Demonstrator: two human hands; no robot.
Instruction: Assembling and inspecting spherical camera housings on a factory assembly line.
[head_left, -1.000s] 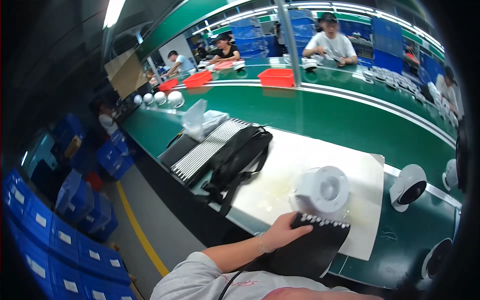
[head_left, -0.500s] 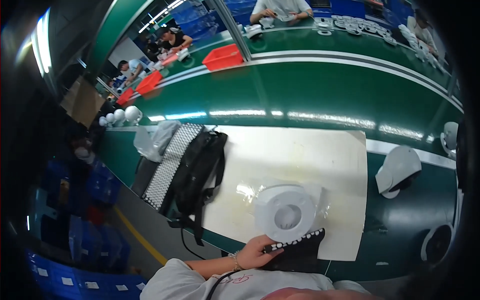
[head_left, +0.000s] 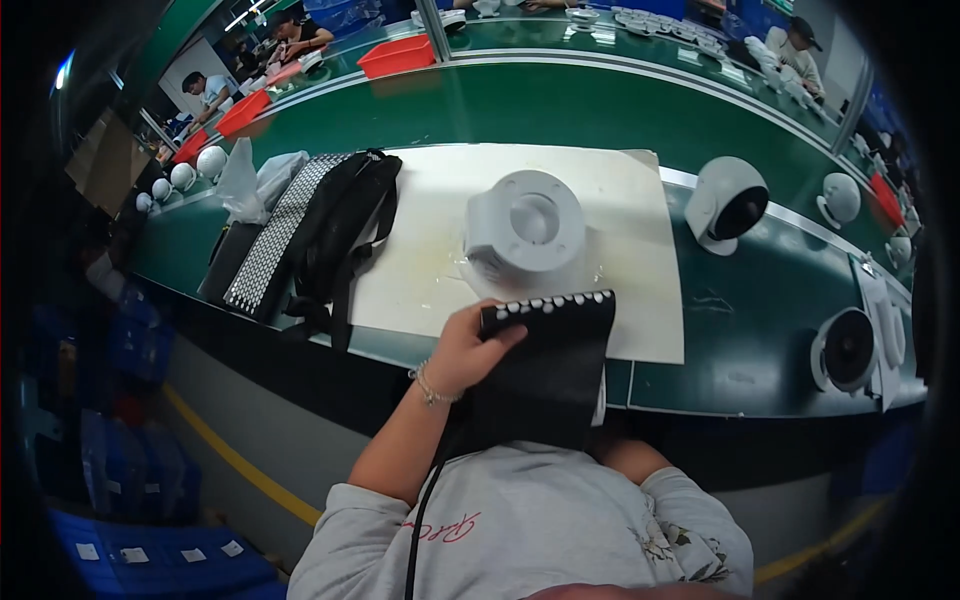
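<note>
My left hand (head_left: 471, 350) is closed on the left edge of a black sheet (head_left: 545, 370) with a row of white dots along its top edge. The sheet stands tilted in front of my body. My right forearm (head_left: 632, 461) shows beside it, but the hand itself is hidden behind the sheet. Just beyond the sheet, a white camera-like housing (head_left: 485, 220) rests with its round ringed base facing up, on clear plastic film. Under it is a white board (head_left: 620, 220) on the green bench.
At left lie a white-dotted black sheet (head_left: 285, 225), a black strap bag (head_left: 335, 235) and a clear plastic bag (head_left: 240, 185). White housings (head_left: 712, 205) stand at right, with a round black-faced unit (head_left: 845, 348). Co-workers and red trays (head_left: 398, 58) are across the bench.
The view has shifted, so the bench appears higher. My left hand has raised the black sheet, now showing more of its dark face. The housing looks turned, its place on the board about the same.
</note>
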